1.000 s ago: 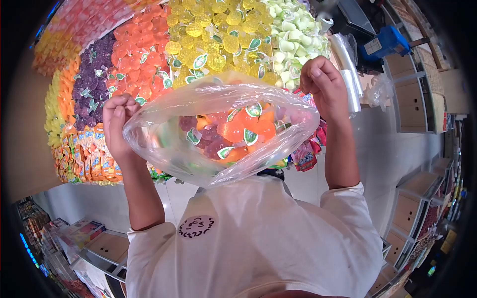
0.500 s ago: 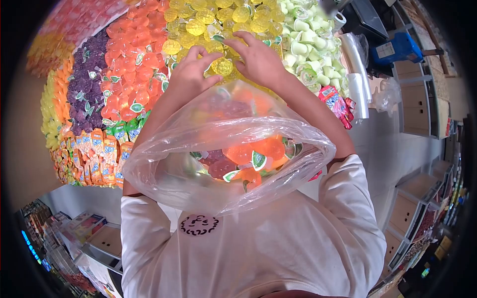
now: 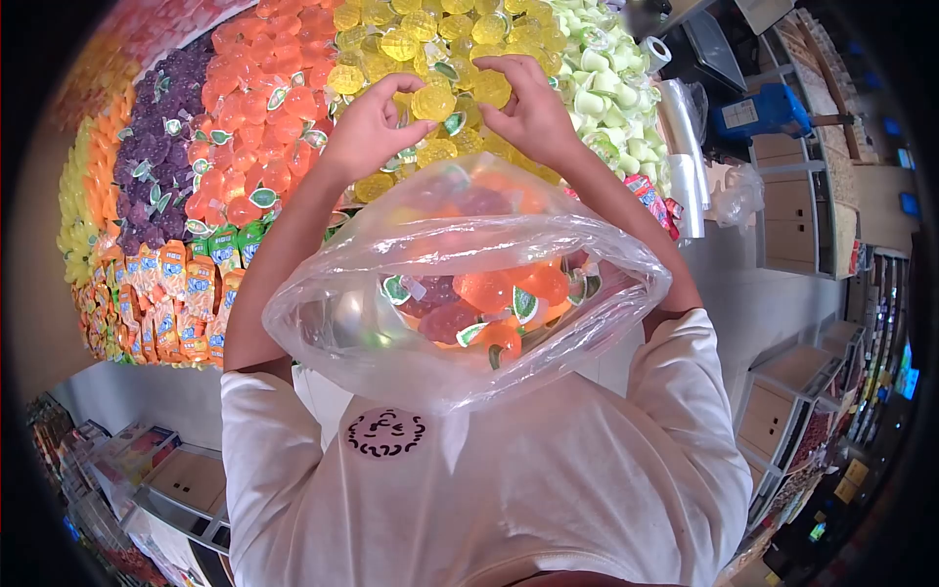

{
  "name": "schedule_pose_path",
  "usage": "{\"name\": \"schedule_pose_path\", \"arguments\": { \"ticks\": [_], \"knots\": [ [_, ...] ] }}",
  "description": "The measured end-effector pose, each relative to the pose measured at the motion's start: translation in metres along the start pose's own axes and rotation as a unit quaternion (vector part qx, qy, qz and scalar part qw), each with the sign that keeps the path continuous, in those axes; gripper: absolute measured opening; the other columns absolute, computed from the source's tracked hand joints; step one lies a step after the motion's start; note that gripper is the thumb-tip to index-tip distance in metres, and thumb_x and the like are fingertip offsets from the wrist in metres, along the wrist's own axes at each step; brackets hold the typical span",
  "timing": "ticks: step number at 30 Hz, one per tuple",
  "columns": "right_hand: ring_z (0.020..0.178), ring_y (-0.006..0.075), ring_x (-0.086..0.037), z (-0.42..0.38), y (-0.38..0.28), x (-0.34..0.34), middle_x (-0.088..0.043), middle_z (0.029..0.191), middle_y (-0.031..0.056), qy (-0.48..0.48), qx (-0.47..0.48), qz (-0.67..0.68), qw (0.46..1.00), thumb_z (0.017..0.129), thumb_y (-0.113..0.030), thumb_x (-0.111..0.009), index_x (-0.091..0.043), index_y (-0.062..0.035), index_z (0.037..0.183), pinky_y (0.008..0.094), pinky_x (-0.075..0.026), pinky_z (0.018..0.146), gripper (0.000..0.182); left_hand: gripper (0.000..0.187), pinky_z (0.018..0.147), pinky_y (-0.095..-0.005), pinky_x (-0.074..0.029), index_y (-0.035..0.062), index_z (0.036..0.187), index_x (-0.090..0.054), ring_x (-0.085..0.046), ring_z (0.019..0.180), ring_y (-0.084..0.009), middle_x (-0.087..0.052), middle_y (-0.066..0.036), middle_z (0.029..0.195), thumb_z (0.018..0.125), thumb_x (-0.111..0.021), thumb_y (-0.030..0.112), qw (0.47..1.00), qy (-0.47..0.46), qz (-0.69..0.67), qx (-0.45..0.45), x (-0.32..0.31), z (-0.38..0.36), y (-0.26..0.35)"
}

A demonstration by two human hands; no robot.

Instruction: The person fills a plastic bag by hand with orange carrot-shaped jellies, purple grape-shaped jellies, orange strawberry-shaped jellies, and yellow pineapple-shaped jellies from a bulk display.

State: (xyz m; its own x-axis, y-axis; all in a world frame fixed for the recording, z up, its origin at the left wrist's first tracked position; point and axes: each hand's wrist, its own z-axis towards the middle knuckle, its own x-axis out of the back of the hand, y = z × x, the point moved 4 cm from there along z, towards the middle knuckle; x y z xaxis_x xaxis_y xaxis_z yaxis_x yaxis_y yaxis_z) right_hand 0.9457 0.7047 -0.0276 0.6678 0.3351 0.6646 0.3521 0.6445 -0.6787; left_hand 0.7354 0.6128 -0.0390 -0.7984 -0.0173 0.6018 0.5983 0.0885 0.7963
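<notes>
My left hand (image 3: 372, 127) pinches a yellow fruit-shaped jelly cup (image 3: 432, 101) between thumb and fingers. To its right, my right hand (image 3: 533, 110) has its thumb and index finger around another yellow jelly cup (image 3: 492, 88). Both hands are over the pile of yellow jelly cups (image 3: 401, 45), several with green leaf labels. A clear plastic bag (image 3: 391, 377) gapes between my forearms, in front of my chest. Orange jelly cups (image 3: 484, 291) and purple jelly cups (image 3: 448, 321) lie inside it, some with leaf labels.
Orange jelly cups (image 3: 256, 127), purple ones (image 3: 152, 186) and pale green ones (image 3: 599, 83) flank the yellow pile. Orange pouches (image 3: 171, 274) line the near left edge. Rolls of clear bags (image 3: 685, 147) and a blue device (image 3: 768, 111) stand at the right.
My right hand's finger and thumb have come around a yellow jelly cup. My left hand has risen slightly with its jelly cup. The view has shifted a little.
</notes>
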Motion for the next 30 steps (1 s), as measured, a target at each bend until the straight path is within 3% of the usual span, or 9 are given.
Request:
{"name": "schedule_pose_path", "arguments": {
  "ticks": [1, 4, 11, 13, 16, 18, 22, 24, 30],
  "knots": [
    [0.081, 0.0168, -0.068, 0.001, -0.003, 0.005, -0.053, 0.126, 0.0106, 0.003, 0.003, -0.004, 1.000, 0.086, -0.017, -0.073, -0.058, -0.0181, 0.136, 0.0342, -0.057, 0.073, 0.053, 0.051, 0.077, -0.0279, -0.048, 0.0054, 0.131, -0.056, -0.058, 0.093, -0.0090, -0.057, -0.003, 0.111, 0.087, -0.080, 0.015, 0.996, -0.031, -0.017, 0.077, 0.000, -0.002, -0.003],
    [0.067, 0.0054, -0.047, 0.002, -0.013, 0.024, -0.055, 0.124, 0.0047, 0.031, -0.032, 0.053, 0.998, 0.088, -0.011, -0.073, -0.053, -0.0119, 0.143, 0.0231, -0.046, 0.063, 0.058, 0.053, 0.060, -0.0247, -0.036, 0.0064, 0.131, -0.054, -0.046, 0.070, -0.0028, -0.052, 0.003, 0.078, 0.089, -0.079, 0.025, 0.986, 0.036, -0.144, -0.070, 0.006, 0.003, -0.008],
    [0.083, 0.0036, -0.053, -0.006, -0.076, 0.089, -0.057, 0.134, 0.0070, 0.004, 0.042, 0.252, 0.967, 0.090, -0.001, -0.068, -0.048, -0.0026, 0.145, 0.0212, -0.048, 0.075, 0.058, 0.051, 0.069, -0.0231, -0.040, 0.0027, 0.138, -0.049, -0.049, 0.083, -0.0057, -0.052, -0.002, 0.115, 0.092, -0.070, 0.010, 0.927, 0.039, -0.325, -0.186, 0.055, -0.034, 0.077],
    [0.080, 0.0124, -0.058, -0.027, -0.145, 0.116, -0.059, 0.102, 0.0071, 0.011, 0.007, 0.206, 0.979, 0.097, -0.020, -0.061, -0.055, -0.0026, 0.121, 0.0341, -0.054, 0.077, 0.031, 0.052, 0.071, -0.0230, -0.042, 0.0051, 0.138, -0.053, -0.052, 0.086, -0.0069, -0.056, -0.002, 0.116, 0.089, -0.069, 0.007, 0.938, 0.010, -0.226, -0.262, 0.072, -0.058, 0.108],
    [0.102, 0.0125, -0.061, -0.060, -0.168, 0.136, -0.056, 0.136, 0.0123, -0.018, 0.158, 0.149, 0.976, 0.089, 0.000, -0.067, -0.048, 0.0013, 0.142, 0.0268, -0.050, 0.088, 0.057, 0.048, 0.081, -0.0288, -0.047, 0.0050, 0.132, -0.061, -0.058, 0.101, -0.0155, -0.061, -0.009, 0.117, 0.085, -0.070, 0.011, 0.919, -0.027, -0.030, -0.392, 0.095, -0.108, 0.162],
    [0.109, 0.0221, -0.063, -0.085, -0.196, 0.143, -0.057, 0.134, 0.0166, -0.072, 0.187, 0.090, 0.976, 0.086, -0.002, -0.070, -0.054, 0.0008, 0.132, 0.0321, -0.051, 0.092, 0.049, 0.045, 0.084, -0.0347, -0.052, 0.0037, 0.126, -0.065, -0.062, 0.103, -0.0245, -0.063, -0.015, 0.114, 0.086, -0.073, 0.021, 0.872, -0.073, 0.136, -0.465, 0.102, -0.147, 0.194],
    [0.101, 0.0275, -0.068, -0.117, -0.220, 0.130, -0.061, 0.128, 0.0186, -0.155, 0.274, 0.009, 0.949, 0.084, -0.007, -0.075, -0.063, -0.0037, 0.116, 0.0353, -0.056, 0.084, 0.034, 0.038, 0.070, -0.0322, -0.051, 0.0083, 0.118, -0.070, -0.062, 0.078, -0.0223, -0.063, -0.011, 0.102, 0.084, -0.073, 0.025, 0.826, -0.067, 0.302, -0.472, 0.077, -0.197, 0.217],
    [0.084, 0.0262, -0.067, -0.119, -0.213, 0.116, -0.061, 0.123, 0.0070, -0.185, 0.220, -0.018, 0.958, 0.086, -0.013, -0.071, -0.063, -0.0139, 0.124, 0.0355, -0.055, 0.065, 0.038, 0.038, 0.068, -0.0321, -0.049, 0.0098, 0.117, -0.070, -0.061, 0.076, -0.0209, -0.063, -0.008, 0.101, 0.082, -0.074, 0.024, 0.819, -0.072, 0.364, -0.437, 0.060, -0.191, 0.207],
    [0.086, 0.0254, -0.070, -0.105, -0.203, 0.110, -0.063, 0.119, 0.0048, -0.176, 0.193, -0.081, 0.962, 0.085, -0.010, -0.069, -0.065, -0.0172, 0.122, 0.0359, -0.057, 0.066, 0.039, 0.044, 0.068, -0.0364, -0.050, 0.0098, 0.116, -0.069, -0.063, 0.078, -0.0224, -0.063, -0.004, 0.101, 0.075, -0.080, 0.024, 0.827, -0.065, 0.397, -0.393, 0.055, -0.169, 0.186]
  ]
}}
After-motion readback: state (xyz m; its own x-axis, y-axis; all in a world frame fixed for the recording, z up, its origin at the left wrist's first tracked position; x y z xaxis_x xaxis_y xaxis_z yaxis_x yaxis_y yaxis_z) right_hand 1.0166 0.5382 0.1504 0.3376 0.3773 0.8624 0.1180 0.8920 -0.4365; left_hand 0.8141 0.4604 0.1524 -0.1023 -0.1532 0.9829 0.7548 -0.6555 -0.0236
